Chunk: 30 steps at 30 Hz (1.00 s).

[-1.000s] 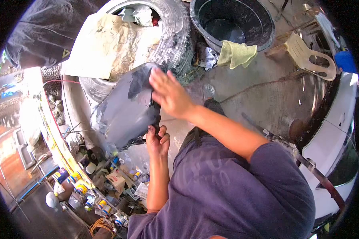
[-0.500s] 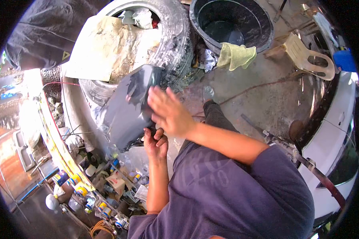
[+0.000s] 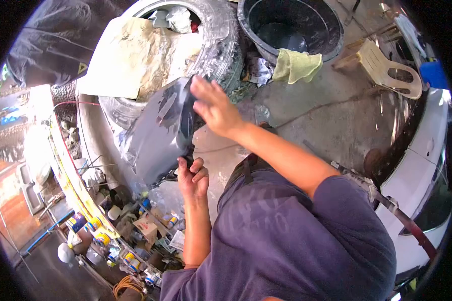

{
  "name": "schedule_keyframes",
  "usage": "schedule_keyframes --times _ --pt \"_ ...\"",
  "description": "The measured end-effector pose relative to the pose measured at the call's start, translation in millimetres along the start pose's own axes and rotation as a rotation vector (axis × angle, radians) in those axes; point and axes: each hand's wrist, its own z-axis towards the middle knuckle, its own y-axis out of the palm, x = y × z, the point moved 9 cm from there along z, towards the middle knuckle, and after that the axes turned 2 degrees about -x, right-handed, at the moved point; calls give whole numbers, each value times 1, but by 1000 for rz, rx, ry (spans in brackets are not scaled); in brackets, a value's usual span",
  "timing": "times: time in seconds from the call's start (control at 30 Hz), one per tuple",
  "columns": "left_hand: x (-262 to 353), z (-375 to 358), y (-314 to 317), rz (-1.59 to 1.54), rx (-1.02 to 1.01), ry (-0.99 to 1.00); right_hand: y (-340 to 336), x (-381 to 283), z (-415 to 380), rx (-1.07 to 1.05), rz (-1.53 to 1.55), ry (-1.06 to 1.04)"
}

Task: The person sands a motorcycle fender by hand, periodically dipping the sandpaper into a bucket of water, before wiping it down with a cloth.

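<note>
A smooth dark grey moulded panel [image 3: 158, 131] with glossy black patches is held tilted in front of me, at the tire's near side. My left hand [image 3: 193, 178] has its fingers curled at the panel's lower right corner, gripping it there; the exact contact is partly hidden. My right hand [image 3: 215, 108] is stretched out, fingers extended, with its fingertips at the panel's upper right edge. Nothing is visible in the right hand. Behind the panel lies a large dusty tire [image 3: 221, 55], with a stained cardboard sheet [image 3: 120, 60] on top.
A black tub [image 3: 331, 45] stands beyond the tire, a yellow-green cloth [image 3: 297, 66] over its rim. Right of it are a beige plastic chair [image 3: 381, 67] and a white car [image 3: 417, 165]. Several cans [image 3: 101, 238] and a cardboard box [image 3: 146, 230] clutter the lower left.
My right hand has moved up along the panel's right edge toward its top corner. The panel and my left hand have shifted slightly down and left.
</note>
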Motion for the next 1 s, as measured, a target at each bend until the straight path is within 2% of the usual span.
schedule_keyframes --times 0.1,0.13,0.17,0.23,0.3,0.37,0.43,0.47,0.57,0.6,0.63,0.7,0.77,0.8,0.9,0.93,1.0 --pt "5 2 -4 4 23 69 4 -36 -21 -29 98 -114" --pt "11 -8 -14 55 265 163 16 -66 -47 -204 71 -218" --pt "12 -5 -19 100 74 118 27 -90 -69 -373 46 -322" --pt "5 -1 -4 -5 34 66 15 -54 -37 -197 -97 -231" --pt "6 0 -15 13 -3 72 7 13 1 24 94 87" --pt "10 1 -17 37 -6 73 19 14 -3 -189 2 94" --pt "11 2 -16 48 23 77 15 -55 -40 -147 -126 -169" --pt "12 0 -18 55 49 79 17 -80 -55 -294 -43 -214" --pt "8 -1 -14 79 -15 47 12 -47 -30 -175 -102 -194" --pt "4 0 -16 90 -23 47 11 -21 -8 -54 -105 -83" --pt "3 1 -16 98 -9 76 3 -2 5 29 68 117" --pt "4 6 -13 116 13 126 5 -15 -4 80 79 121" --pt "7 4 -17 120 55 54 12 -62 -33 -93 -82 -76" --pt "8 2 -12 126 63 56 14 -72 -43 -127 -16 -61" --pt "10 2 -20 170 41 91 11 -31 -9 -7 -113 -11" --pt "10 4 -21 186 18 115 8 -6 12 59 -31 108" --pt "11 -1 -15 405 102 136 19 37 35 -272 -115 350"
